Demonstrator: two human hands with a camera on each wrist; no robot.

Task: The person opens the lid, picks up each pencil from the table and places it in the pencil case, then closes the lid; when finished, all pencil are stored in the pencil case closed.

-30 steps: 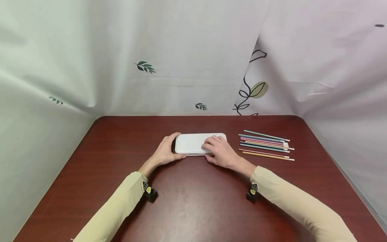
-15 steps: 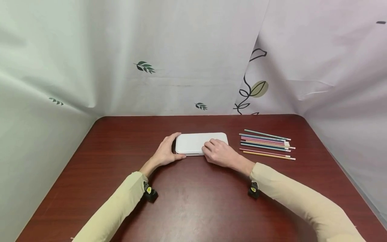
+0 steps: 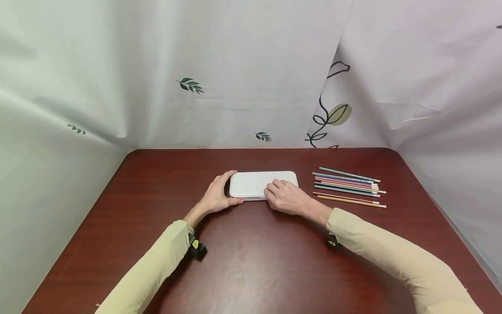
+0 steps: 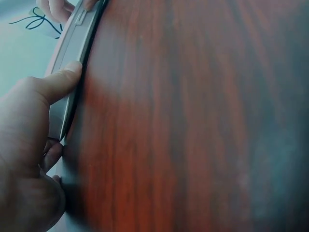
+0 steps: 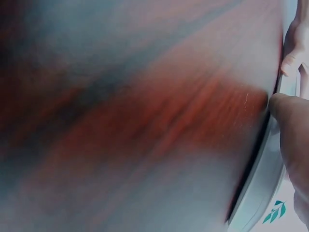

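Note:
A flat white pencil case [image 3: 251, 184] with rounded corners lies on the table, its lid down. My left hand [image 3: 215, 194] grips the case's left end, thumb along the front side and fingers round toward the back. In the left wrist view, that thumb [image 4: 67, 77] presses the case's side wall [image 4: 72, 43], where a small clasp [image 4: 81, 17] shows farther along. My right hand [image 3: 285, 197] has its fingers curled at the front edge, right of the middle. The right wrist view shows its thumb [image 5: 285, 108] against the case's front side [image 5: 263, 179].
Several pencils [image 3: 347, 185] in various colours lie in a loose row to the right of the case, eraser ends pointing right. The reddish-brown table [image 3: 251, 257] is bordered by pale curtains [image 3: 235, 65] with leaf prints behind and at both sides.
My right hand's fingers, spread over the lid a second ago, have drawn in and curled at the front edge. The left hand keeps its grip on the case; the head view has shifted slightly.

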